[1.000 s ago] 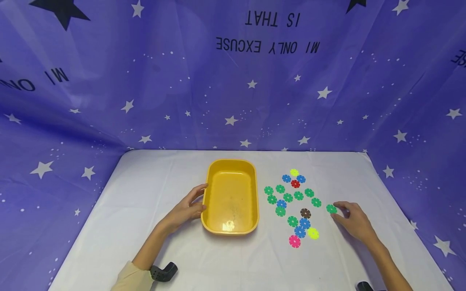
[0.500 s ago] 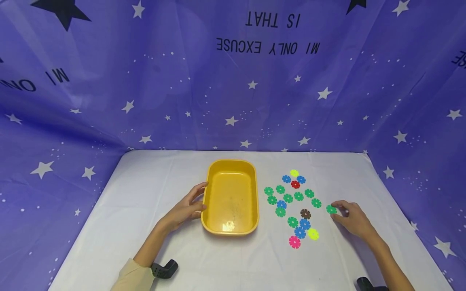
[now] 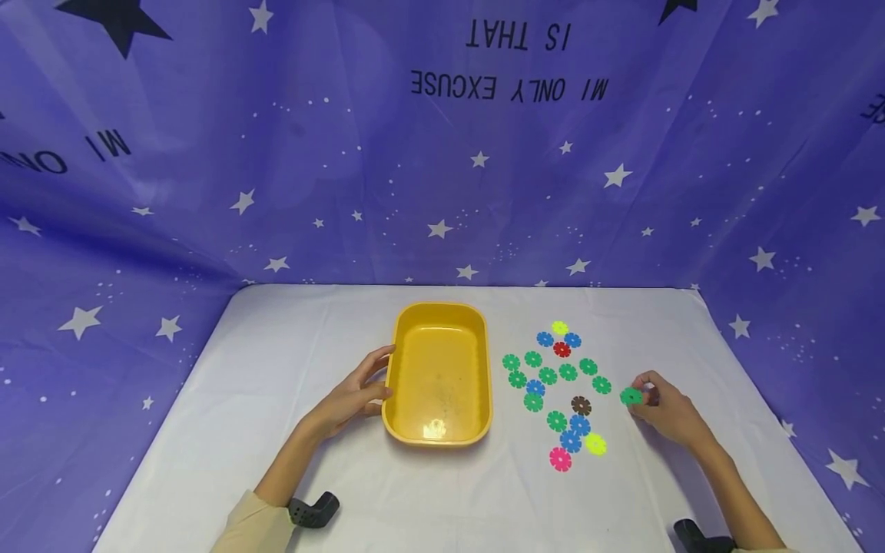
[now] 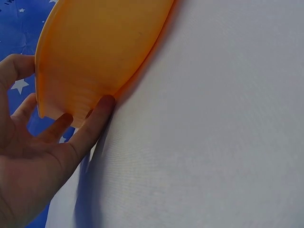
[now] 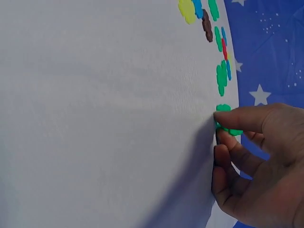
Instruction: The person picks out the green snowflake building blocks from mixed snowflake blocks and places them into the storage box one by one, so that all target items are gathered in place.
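A yellow tray (image 3: 442, 384) stands left of the discs on the white tablecloth. My left hand (image 3: 348, 397) touches its left wall from outside, fingers and thumb spread; the left wrist view shows the fingertips against the tray wall (image 4: 104, 38). My right hand (image 3: 671, 411) pinches a green notched disc (image 3: 631, 396) between thumb and fingers, right of the other discs. In the right wrist view, the thumb and fingers of my right hand (image 5: 270, 156) partly cover the green disc (image 5: 223, 108).
Several notched discs lie flat between tray and right hand: green (image 3: 556, 421), blue (image 3: 570, 442), brown (image 3: 581, 405), red (image 3: 561, 349), pink (image 3: 561, 459) and yellow (image 3: 595, 444). A purple star-patterned curtain (image 3: 442, 192) surrounds the far side and both flanks.
My right fingers have gathered a green disc, which now tilts up in the pinch instead of lying flat. My left hand and the tray have stayed put.
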`<move>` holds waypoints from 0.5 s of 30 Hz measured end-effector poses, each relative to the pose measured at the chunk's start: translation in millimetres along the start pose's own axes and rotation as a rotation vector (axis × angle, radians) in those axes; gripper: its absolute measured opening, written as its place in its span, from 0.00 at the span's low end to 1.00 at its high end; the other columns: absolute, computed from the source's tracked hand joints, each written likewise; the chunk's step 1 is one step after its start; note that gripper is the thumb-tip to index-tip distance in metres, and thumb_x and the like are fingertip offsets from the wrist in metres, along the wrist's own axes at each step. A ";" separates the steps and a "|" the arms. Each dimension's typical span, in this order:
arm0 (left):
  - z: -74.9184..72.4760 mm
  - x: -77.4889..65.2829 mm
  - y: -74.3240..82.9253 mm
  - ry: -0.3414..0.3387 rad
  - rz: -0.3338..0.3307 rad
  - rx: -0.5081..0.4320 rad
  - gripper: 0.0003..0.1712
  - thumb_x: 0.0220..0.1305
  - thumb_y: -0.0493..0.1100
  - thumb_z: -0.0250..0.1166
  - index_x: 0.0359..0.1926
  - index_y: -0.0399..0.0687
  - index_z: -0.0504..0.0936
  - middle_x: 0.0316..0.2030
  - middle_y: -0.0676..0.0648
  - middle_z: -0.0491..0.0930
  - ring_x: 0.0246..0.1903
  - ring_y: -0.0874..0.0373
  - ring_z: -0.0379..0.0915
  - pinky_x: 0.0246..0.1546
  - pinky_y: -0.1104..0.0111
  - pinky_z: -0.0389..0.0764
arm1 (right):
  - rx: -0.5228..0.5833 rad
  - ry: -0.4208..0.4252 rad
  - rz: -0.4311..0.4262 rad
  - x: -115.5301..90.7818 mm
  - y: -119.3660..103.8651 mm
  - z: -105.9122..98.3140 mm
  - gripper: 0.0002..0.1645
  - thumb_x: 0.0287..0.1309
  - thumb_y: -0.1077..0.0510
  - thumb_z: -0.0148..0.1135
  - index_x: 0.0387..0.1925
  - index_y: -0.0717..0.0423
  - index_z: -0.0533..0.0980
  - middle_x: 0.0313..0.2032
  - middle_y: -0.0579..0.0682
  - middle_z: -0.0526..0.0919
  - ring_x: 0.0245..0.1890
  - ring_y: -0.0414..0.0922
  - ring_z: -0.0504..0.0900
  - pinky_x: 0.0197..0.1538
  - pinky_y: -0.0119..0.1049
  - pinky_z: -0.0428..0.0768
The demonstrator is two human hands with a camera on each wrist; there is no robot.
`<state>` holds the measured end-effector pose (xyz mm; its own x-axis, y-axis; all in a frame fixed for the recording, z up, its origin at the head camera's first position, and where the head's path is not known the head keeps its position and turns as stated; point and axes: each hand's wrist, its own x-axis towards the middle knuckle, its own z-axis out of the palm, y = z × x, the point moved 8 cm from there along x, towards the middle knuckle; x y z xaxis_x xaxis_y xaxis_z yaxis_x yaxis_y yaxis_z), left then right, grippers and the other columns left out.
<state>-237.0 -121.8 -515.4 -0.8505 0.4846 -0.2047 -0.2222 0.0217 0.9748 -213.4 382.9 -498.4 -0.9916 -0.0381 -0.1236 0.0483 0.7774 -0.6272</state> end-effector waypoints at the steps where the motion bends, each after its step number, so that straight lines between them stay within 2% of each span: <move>1: -0.2 0.3 -0.1 0.000 0.001 0.002 0.46 0.64 0.36 0.60 0.78 0.56 0.49 0.78 0.41 0.42 0.69 0.35 0.57 0.54 0.51 0.79 | 0.010 0.005 0.000 -0.7 -2.2 -0.3 0.17 0.61 0.62 0.65 0.49 0.59 0.69 0.29 0.49 0.73 0.26 0.41 0.71 0.27 0.32 0.68; 7: -0.7 1.0 0.1 -0.003 0.002 0.005 0.46 0.64 0.36 0.59 0.78 0.57 0.49 0.78 0.42 0.42 0.68 0.36 0.60 0.54 0.51 0.79 | 0.034 0.049 -0.036 -1.8 -24.3 0.0 0.15 0.65 0.61 0.62 0.51 0.59 0.72 0.31 0.51 0.78 0.29 0.44 0.76 0.26 0.33 0.73; 11: -1.2 0.7 -0.2 -0.004 0.000 0.002 0.46 0.64 0.35 0.60 0.78 0.58 0.49 0.78 0.41 0.42 0.66 0.36 0.62 0.53 0.51 0.79 | 0.085 0.075 -0.066 -2.0 -47.9 5.3 0.15 0.65 0.60 0.63 0.51 0.59 0.74 0.34 0.53 0.82 0.36 0.48 0.80 0.32 0.34 0.76; 15: -1.4 0.0 -1.7 -0.008 -0.004 0.001 0.47 0.64 0.35 0.60 0.79 0.59 0.49 0.78 0.41 0.42 0.66 0.36 0.63 0.53 0.50 0.80 | 0.185 0.063 -0.091 -2.7 -74.4 15.0 0.15 0.65 0.60 0.64 0.51 0.59 0.74 0.36 0.56 0.84 0.39 0.52 0.82 0.37 0.33 0.78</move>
<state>-237.3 -123.0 -517.1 -0.8458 0.4914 -0.2077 -0.2250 0.0245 0.9740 -212.5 315.7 -463.0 -0.9981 -0.0590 -0.0153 -0.0264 0.6437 -0.7648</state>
